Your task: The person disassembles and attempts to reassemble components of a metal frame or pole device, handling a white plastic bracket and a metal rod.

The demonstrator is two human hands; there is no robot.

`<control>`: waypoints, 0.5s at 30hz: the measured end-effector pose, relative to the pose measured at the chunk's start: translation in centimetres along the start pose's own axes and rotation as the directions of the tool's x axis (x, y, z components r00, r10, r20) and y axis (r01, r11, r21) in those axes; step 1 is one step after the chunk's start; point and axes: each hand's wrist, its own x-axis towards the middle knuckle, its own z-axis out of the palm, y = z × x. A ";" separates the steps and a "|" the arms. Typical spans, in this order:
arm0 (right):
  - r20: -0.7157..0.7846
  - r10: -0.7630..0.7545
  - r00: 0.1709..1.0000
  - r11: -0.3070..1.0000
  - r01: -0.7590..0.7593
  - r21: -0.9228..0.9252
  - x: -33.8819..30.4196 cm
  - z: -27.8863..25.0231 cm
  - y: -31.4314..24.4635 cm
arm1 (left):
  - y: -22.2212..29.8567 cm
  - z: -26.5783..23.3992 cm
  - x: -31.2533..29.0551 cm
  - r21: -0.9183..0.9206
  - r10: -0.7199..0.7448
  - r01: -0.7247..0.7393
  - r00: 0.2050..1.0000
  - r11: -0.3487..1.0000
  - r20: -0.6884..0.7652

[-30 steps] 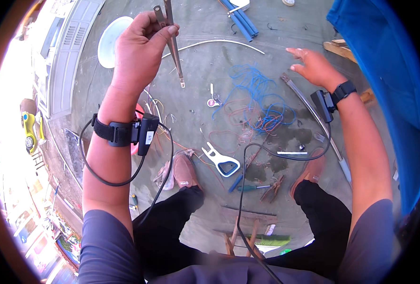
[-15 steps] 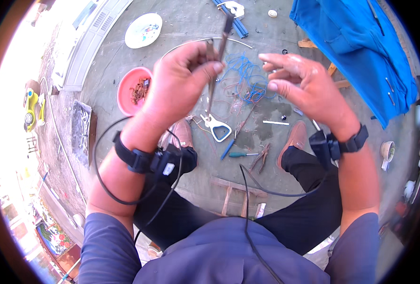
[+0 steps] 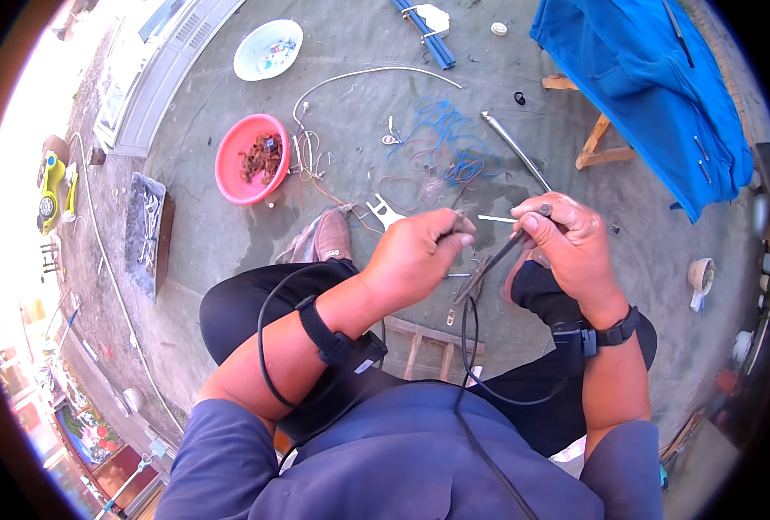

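Above the near edge of the grey-green floor, the black cable loops beside the lower ends of the dark metal strips, so a careless swing could snag it. The right hand grasps those strips near their upper ends, while the left hand is pinched closed nearby, on what, if anything, I cannot tell. Toward the far edge, strips dropped through a loose grip could tangle in the blue wire.
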 end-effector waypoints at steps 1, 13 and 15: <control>-0.011 0.012 1.000 1.000 -0.012 0.000 0.4 -0.1 0.2 | -0.5 -0.6 0.4 -0.036 -0.012 0.010 0.999 0.999 -0.049; 0.009 0.248 0.969 0.961 -0.247 0.127 2.4 -0.4 0.5 | -1.2 -2.5 1.7 -0.132 -0.229 0.220 0.972 0.966 -0.049; 0.038 0.272 0.961 0.946 -0.275 0.171 2.4 -0.1 0.6 | -1.7 -1.8 1.1 -0.053 -0.177 0.177 0.984 0.983 0.002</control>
